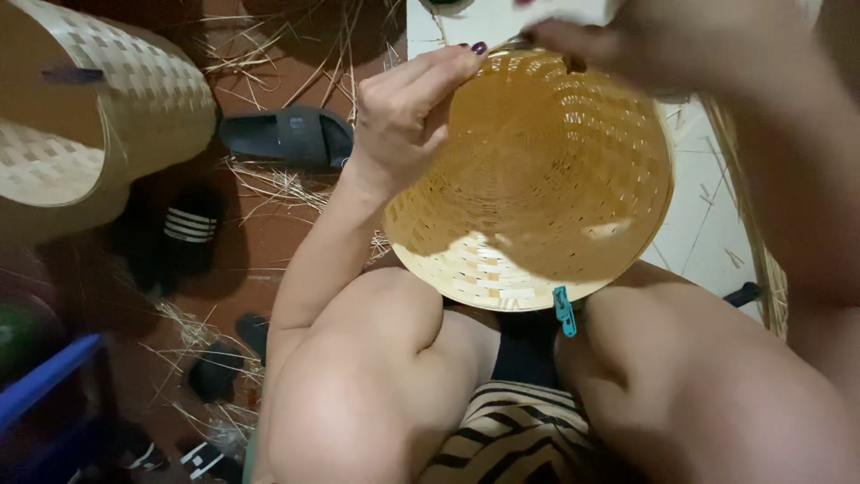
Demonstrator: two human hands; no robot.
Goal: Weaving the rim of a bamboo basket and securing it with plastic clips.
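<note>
A round woven bamboo basket (537,179) rests tilted against my knees, its hollow inside facing me. My left hand (403,116) grips its upper left rim, thumb over the edge. My right hand (582,36) pinches the top rim, where a thin strip seems to lie under the fingers; what it holds is partly hidden. A small teal clip (563,310) is clamped on the basket's lower rim between my knees.
A large woven bamboo cylinder (81,116) stands at the upper left. Dark sandals (287,136) and a striped slipper (184,229) lie on the brown floor among loose straw strips (269,184). White tiles (708,206) lie to the right. A blue object (45,381) sits at the lower left.
</note>
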